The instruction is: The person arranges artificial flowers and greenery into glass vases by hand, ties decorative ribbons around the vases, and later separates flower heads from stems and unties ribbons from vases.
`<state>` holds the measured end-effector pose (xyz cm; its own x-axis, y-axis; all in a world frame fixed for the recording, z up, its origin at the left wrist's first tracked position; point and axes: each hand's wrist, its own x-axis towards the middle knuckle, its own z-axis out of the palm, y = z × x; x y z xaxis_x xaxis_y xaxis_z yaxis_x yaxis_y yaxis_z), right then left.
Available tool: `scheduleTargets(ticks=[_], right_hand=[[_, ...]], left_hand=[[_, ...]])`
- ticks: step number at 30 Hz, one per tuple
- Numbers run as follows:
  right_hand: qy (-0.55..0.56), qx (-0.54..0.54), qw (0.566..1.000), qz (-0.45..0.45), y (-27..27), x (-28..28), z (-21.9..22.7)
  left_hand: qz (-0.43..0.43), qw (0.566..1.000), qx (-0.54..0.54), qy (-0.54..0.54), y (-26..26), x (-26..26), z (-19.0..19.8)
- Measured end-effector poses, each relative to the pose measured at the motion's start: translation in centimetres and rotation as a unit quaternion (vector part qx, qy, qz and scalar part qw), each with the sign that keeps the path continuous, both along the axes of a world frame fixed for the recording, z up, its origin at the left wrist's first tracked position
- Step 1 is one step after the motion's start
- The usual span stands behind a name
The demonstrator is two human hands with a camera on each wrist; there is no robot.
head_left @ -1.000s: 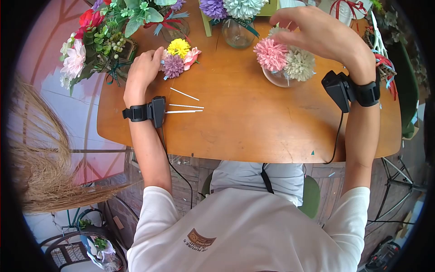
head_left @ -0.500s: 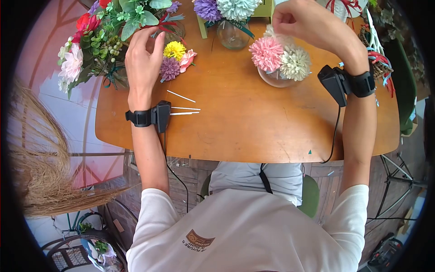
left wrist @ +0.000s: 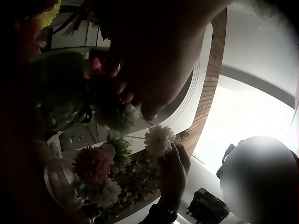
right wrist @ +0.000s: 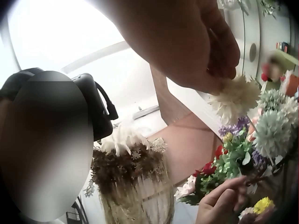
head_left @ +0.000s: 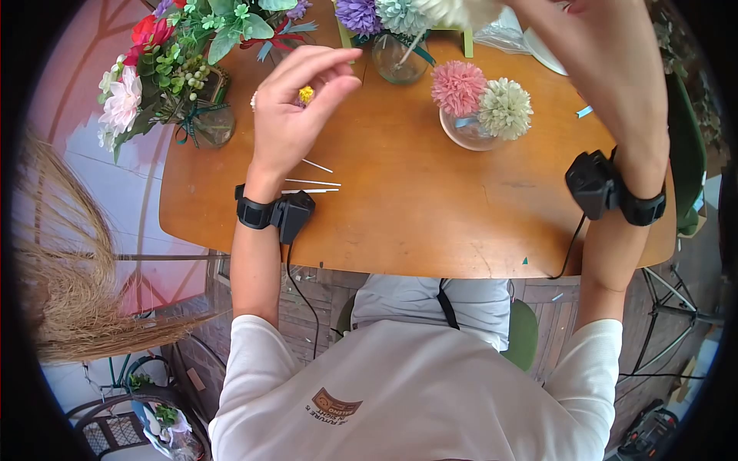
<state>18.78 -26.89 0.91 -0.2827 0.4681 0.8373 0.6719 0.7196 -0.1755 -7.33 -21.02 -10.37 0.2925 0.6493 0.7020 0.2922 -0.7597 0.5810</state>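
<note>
My right hand (head_left: pixel 603 69) is raised at the top right, pinching a cream flower (head_left: pixel 453 11) whose pale stem (head_left: pixel 413 48) slants down before the vase of purple and pale blue flowers. The right wrist view shows the cream bloom (right wrist: pixel 236 99) close under the fingers. A round glass vase (head_left: pixel 470 138) below holds a pink flower (head_left: pixel 458 88) and a pale green one (head_left: pixel 505 109). My left hand (head_left: pixel 296 115) hovers over the table's left part, empty, fingers bent loosely and thumb apart. Behind it a yellow flower (head_left: pixel 306 94) is mostly hidden.
Several thin white sticks (head_left: pixel 311 190) lie near my left wrist. A large mixed arrangement (head_left: pixel 161 73) stands at the left, and a glass vase (head_left: pixel 398 65) with purple and pale blue flowers stands at the back. Clear plastic (head_left: pixel 503 34) lies at the back right.
My right hand has lifted the cream flower out from the round vase's group, upward. My left hand has moved right, away from the large arrangement, and now covers the small yellow and purple flowers.
</note>
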Motion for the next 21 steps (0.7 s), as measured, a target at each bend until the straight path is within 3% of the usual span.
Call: scheduleTargets(ticks=[1, 3, 6, 13, 15, 16, 17, 19, 20, 21], right_hand=[[0.001, -0.011, 0.998, 0.057, 0.3, 0.0, -0.1], [0.038, -0.144, 0.982, 0.116, -0.4, -1.1, 1.0], [-0.052, 0.033, 0.984, 0.167, 2.8, -1.6, -2.4], [0.001, 0.04, 0.991, 0.124, 2.4, -2.1, -2.1], [0.037, 0.104, 0.991, 0.072, 1.8, -2.2, -1.6], [0.11, -0.017, 0.985, 0.135, 3.0, -1.2, -1.6], [0.11, -0.017, 0.984, 0.137, 2.7, -1.4, -1.5], [0.024, 0.075, 0.995, 0.059, 1.9, -1.8, -1.4], [0.085, -0.037, 0.988, 0.121, 3.0, -1.3, -1.2], [0.086, -0.037, 0.988, 0.123, 3.2, -1.2, -1.5]], left_hand=[[-0.049, 0.998, -0.04, -0.013, -0.1, 0.2, -0.1], [-0.049, 0.998, -0.041, 0.0, -0.5, 0.5, 0.0], [-0.074, 0.997, -0.03, 0.013, -0.1, 0.3, -0.7], [-0.063, 0.994, -0.07, 0.058, -0.2, -1.4, 0.7], [-0.024, 0.975, -0.102, 0.193, 0.1, -2.6, 1.0], [-0.024, 0.964, -0.107, 0.242, 0.6, -3.5, 0.8], [-0.022, 0.964, -0.106, 0.242, 0.7, -4.3, 0.7], [-0.03, 0.927, -0.191, 0.322, 0.7, -5.4, 0.6], [-0.004, 0.905, -0.224, 0.361, 0.7, -5.5, 0.9], [-0.002, 0.905, -0.224, 0.362, 0.7, -5.7, 0.8]])
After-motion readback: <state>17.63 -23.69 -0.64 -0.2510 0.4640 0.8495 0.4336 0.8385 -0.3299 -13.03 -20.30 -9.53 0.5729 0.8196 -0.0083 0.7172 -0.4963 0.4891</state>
